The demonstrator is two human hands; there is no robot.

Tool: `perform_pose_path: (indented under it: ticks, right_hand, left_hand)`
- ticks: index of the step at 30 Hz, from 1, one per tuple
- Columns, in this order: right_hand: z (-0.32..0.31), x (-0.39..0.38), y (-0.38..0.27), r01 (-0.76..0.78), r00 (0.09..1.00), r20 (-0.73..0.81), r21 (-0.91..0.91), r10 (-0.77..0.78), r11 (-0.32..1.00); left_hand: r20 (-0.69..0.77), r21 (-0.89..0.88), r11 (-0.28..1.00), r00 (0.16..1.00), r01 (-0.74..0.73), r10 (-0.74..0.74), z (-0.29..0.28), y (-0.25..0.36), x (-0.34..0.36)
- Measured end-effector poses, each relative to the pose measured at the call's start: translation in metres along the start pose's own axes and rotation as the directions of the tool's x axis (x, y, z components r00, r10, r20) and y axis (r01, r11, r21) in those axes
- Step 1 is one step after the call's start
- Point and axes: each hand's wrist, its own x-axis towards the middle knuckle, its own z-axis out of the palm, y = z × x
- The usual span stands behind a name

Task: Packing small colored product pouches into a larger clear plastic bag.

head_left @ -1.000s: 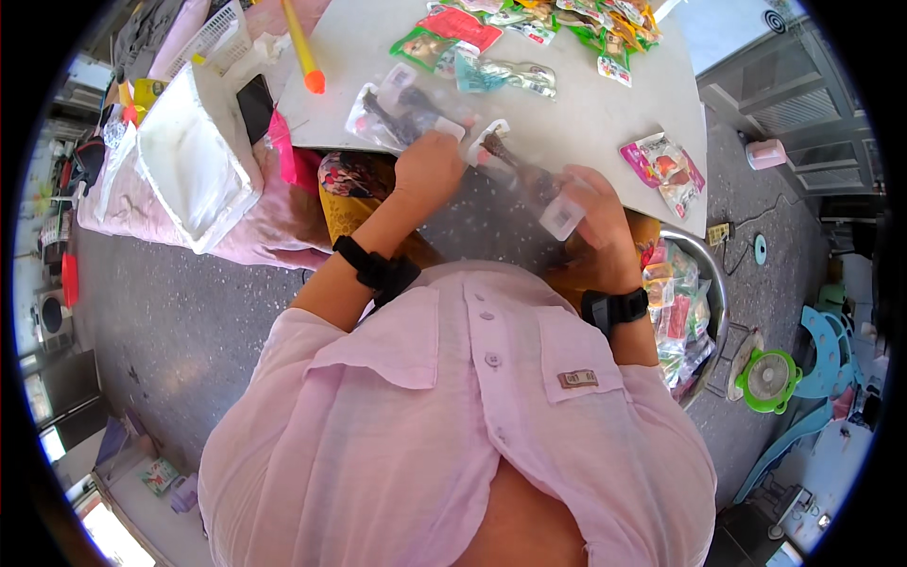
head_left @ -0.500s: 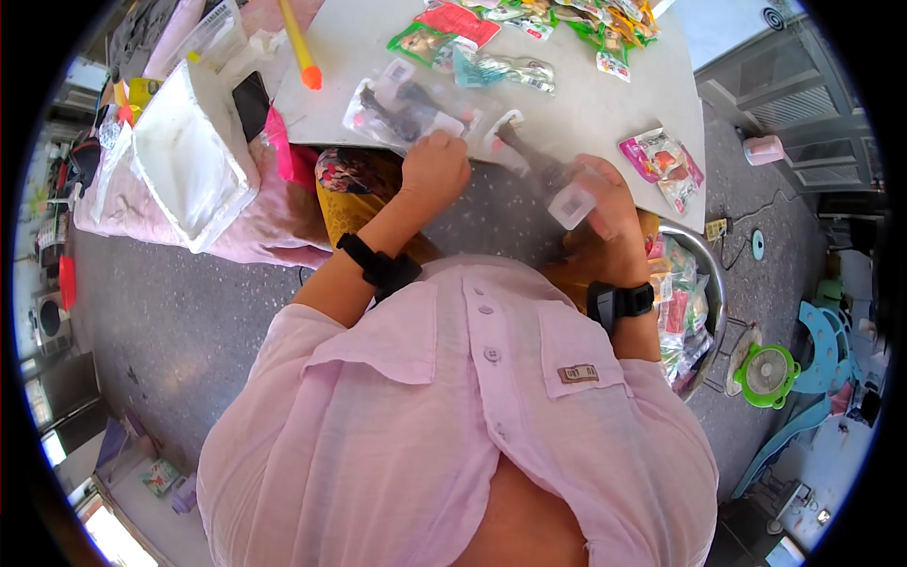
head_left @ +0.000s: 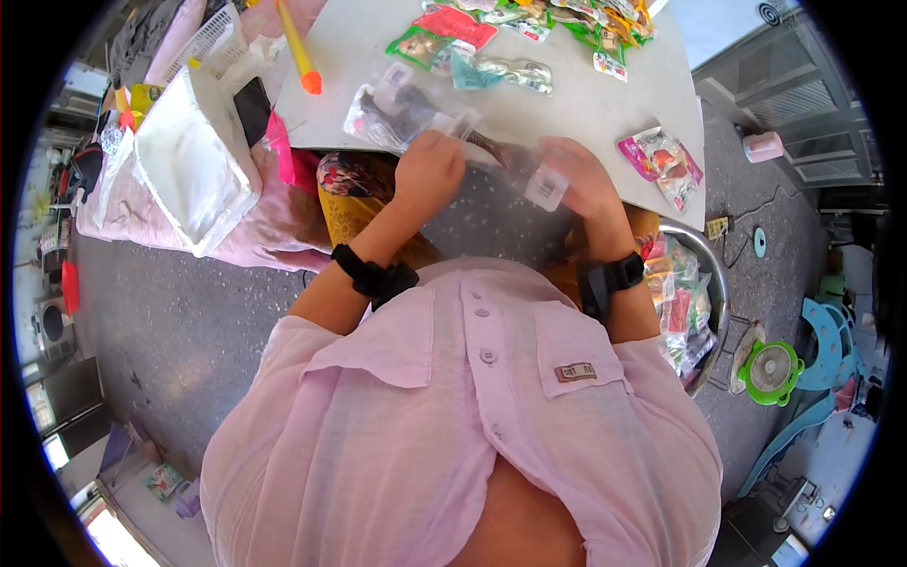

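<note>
My left hand (head_left: 430,175) is closed at the table's near edge, its fingers pinched on the end of clear plastic packets. One clear packet (head_left: 383,118) with dark contents and a white label lies on the tabletop just beyond it. My right hand (head_left: 583,181) grips another clear packet (head_left: 515,156), which holds something dark and elongated and has a white label at its near end. This packet reaches across to my left fingers, partly smeared by motion. Where the packets meet under my left fingers, I cannot tell them apart.
Colourful food packets (head_left: 472,42) lie at the table's far side, and a purple one (head_left: 661,165) at the right. A metal basin (head_left: 720,293) of packets stands at my right. To the left are a white foam box (head_left: 184,161), a phone (head_left: 252,110) and a yellow stick (head_left: 299,47).
My right hand has moved left and slightly away from me, bringing its packet close to my left hand. My left hand has shifted only slightly.
</note>
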Motion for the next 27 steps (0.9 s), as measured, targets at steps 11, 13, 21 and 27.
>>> perform_pose_path:
  ticks: [11,13,21,27]
  right_hand:
    - [0.031,0.066,0.048,0.049,0.991,0.094,0.401,-0.094,0.915]
    - [0.045,0.062,0.049,0.14,0.982,0.061,0.403,-0.179,0.904]
    - [0.055,0.025,0.037,-0.079,0.993,0.066,-0.274,0.1,0.959]
    - [0.076,0.039,0.024,0.036,0.999,0.015,-0.155,-0.034,0.987]
  left_hand:
    - [-0.033,0.117,0.976,0.982,-0.183,0.188,0.001,-0.005,-0.003]
    - [-0.058,0.078,0.975,0.975,-0.209,0.213,0.0,-0.005,-0.003]
    - [-0.024,0.062,0.973,0.974,-0.224,0.226,-0.009,-0.007,-0.006]
    - [-0.068,0.068,0.97,0.969,-0.234,0.238,-0.01,-0.006,-0.002]
